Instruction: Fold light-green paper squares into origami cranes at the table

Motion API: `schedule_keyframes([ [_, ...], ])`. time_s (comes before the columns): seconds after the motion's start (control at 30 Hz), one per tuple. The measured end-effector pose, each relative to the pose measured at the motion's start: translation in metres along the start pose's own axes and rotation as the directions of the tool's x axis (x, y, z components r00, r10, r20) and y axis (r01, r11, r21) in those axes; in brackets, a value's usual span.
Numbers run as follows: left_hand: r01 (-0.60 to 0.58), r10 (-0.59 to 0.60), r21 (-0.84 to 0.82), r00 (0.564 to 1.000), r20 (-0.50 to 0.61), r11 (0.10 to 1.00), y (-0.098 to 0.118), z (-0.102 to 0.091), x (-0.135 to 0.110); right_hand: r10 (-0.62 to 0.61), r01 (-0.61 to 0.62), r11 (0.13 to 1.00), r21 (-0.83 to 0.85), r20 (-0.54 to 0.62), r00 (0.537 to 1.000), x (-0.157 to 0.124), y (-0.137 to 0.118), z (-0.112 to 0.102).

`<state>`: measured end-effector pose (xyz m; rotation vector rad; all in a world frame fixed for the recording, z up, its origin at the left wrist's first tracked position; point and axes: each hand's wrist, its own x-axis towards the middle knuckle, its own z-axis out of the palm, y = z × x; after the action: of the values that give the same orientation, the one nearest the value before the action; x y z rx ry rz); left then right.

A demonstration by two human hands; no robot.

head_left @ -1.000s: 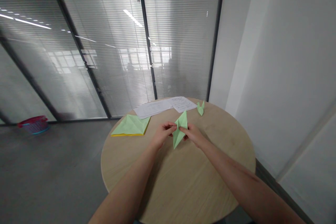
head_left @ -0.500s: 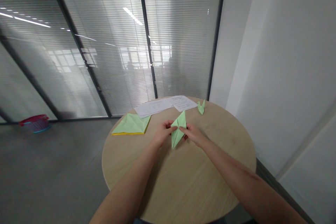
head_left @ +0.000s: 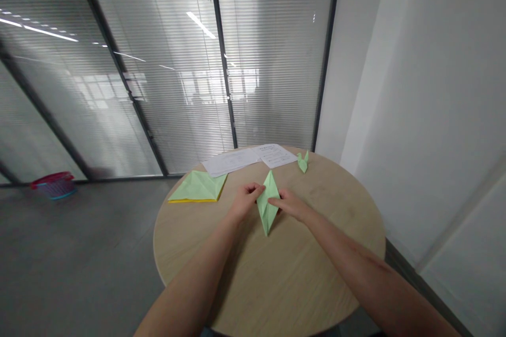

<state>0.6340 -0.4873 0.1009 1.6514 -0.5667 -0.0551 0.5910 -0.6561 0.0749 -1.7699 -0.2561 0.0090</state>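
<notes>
A light green folded paper (head_left: 269,213), long and diamond-shaped, is held between my two hands over the middle of the round table (head_left: 308,279). My left hand (head_left: 247,198) pinches its left edge, with the thumb on top. On the right side, my right hand (head_left: 290,203) grips the paper, its thumb lying across the front near the centre and the other fingers partly hidden behind. One tip points away from me and the other towards me. A small folded green paper bird (head_left: 303,161) stands at the table's far right.
A stack of green sheets with a yellow edge (head_left: 200,187) lies at the table's left. Printed white sheets (head_left: 233,160) overlap along the far edge. Beyond are a glass partition with blinds (head_left: 272,63), a white wall (head_left: 435,89) and a basket (head_left: 55,187) on the floor.
The folded paper has turned more upright, its lower tip coming slightly nearer to me. My right thumb has slid a little down across it, while my left hand has shifted only slightly.
</notes>
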Motion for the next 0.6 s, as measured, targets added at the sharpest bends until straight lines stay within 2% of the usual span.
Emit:
schedule_keyframes([
  [0.1, 0.003, -0.003, 0.001, 1.0, 0.011, 1.0, 0.0, 0.0, 0.0, 0.007, -0.007, 1.0, 0.005, -0.027, 1.0, 0.001, 0.001, 0.0],
  [0.2, 0.072, -0.071, -0.006, 0.994, 0.083, 0.997, -0.001, 0.0, -0.001, 0.016, -0.012, 0.999, 0.036, -0.114, 0.993, 0.003, 0.001, -0.004],
  [0.33, 0.132, -0.141, 0.065, 0.976, 0.169, 0.989, 0.0, 0.0, -0.004, 0.0, 0.015, 0.998, 0.064, -0.225, 0.974, 0.005, 0.0, -0.009],
  [0.47, 0.15, -0.176, 0.118, 0.95, 0.258, 0.982, 0.004, 0.0, -0.007, -0.002, 0.022, 0.997, 0.073, -0.262, 0.965, 0.005, 0.001, -0.011],
  [0.6, 0.159, -0.2, 0.159, 0.935, 0.293, 0.974, 0.004, -0.003, -0.007, 0.002, 0.011, 0.999, 0.047, -0.271, 0.963, 0.006, 0.004, -0.01],
])
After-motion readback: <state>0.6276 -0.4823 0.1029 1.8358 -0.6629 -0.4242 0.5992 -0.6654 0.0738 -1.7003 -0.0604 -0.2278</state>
